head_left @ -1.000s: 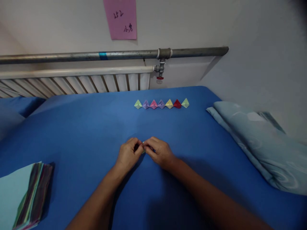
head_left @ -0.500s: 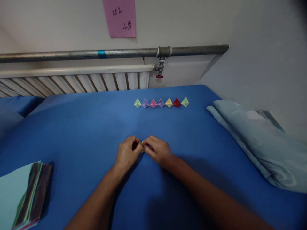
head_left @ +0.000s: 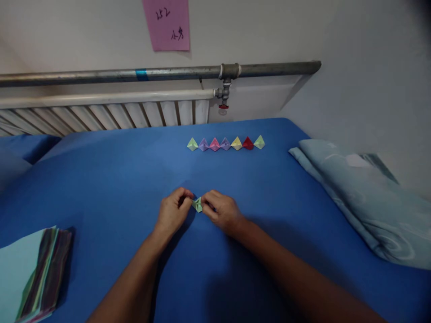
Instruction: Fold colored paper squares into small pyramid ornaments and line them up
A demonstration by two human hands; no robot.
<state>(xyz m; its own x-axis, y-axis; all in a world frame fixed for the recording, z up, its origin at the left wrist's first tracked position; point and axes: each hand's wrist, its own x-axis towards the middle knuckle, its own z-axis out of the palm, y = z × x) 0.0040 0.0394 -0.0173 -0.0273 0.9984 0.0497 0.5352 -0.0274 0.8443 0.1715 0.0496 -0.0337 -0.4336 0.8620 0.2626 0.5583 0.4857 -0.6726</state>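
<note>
Between my two hands is a small pale green folded paper piece (head_left: 197,205), close above the blue surface (head_left: 111,188). My left hand (head_left: 173,211) pinches its left tip with thumb and fingers. My right hand (head_left: 222,210) is closed on its right side, and the fingers cover that end. Farther back lies a row of several small folded paper boats (head_left: 214,144) in green, purple, pink, yellow and red, set tip to tip.
A stack of coloured paper (head_left: 23,269) lies at the lower left. On the right is a folded grey-green patterned cloth (head_left: 363,202) against the wall. Behind the surface run a radiator (head_left: 134,112) and a metal pipe (head_left: 178,72) with a red-handled valve (head_left: 223,106).
My left hand has moved a little to the left, away from my right hand. More of the green folded paper now shows between them. My right hand has hardly moved.
</note>
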